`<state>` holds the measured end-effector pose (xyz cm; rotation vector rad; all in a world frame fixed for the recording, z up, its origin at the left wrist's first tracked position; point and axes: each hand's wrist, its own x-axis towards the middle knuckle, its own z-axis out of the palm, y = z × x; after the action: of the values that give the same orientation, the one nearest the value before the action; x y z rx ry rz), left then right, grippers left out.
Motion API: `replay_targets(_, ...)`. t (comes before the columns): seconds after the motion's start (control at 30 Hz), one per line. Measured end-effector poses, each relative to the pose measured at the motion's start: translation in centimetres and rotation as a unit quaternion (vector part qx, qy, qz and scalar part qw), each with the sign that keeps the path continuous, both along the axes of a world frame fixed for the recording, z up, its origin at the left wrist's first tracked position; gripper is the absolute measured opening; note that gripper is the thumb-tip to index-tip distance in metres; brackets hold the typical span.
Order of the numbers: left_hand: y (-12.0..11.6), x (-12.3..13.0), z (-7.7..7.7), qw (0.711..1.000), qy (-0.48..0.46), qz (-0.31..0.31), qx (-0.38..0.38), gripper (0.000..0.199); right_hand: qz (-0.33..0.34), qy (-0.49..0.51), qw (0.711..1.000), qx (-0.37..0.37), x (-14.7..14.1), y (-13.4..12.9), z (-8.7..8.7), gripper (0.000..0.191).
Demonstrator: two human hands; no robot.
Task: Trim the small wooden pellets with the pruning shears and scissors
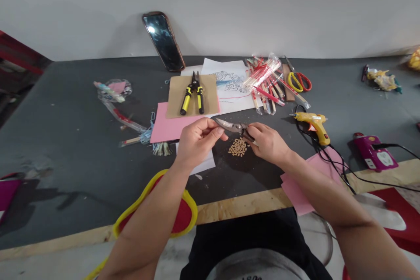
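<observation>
Carefully, the left hand pinches the steel blades of some pruning shears while the right hand closes around their pivot end, just above tan pellets on the bench, where a slip could cut a finger or scatter the heap.

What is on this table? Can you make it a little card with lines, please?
Left hand: pinches the blades of the small metal shears
Right hand: holds the shears near their pivot
Below the shears: pile of small tan pieces
Under it all: dark grey table top
Tools nearby: yellow-and-black tin snips on a cardboard sheet, yellow hot glue gun, red-and-yellow scissors
Also there: wrapped chopsticks, pink paper
Against the wall: phone
</observation>
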<state>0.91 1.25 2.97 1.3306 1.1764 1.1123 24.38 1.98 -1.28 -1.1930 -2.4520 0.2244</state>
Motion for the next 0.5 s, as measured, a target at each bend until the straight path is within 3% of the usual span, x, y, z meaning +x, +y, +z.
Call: replay_targets(0.5, 0.12, 0.24, 0.37, 0.992, -0.078, -0.049, -0.086, 0.03, 0.015, -0.027, 0.999, 0.02, 0.6, 0.42, 0.37, 0.013)
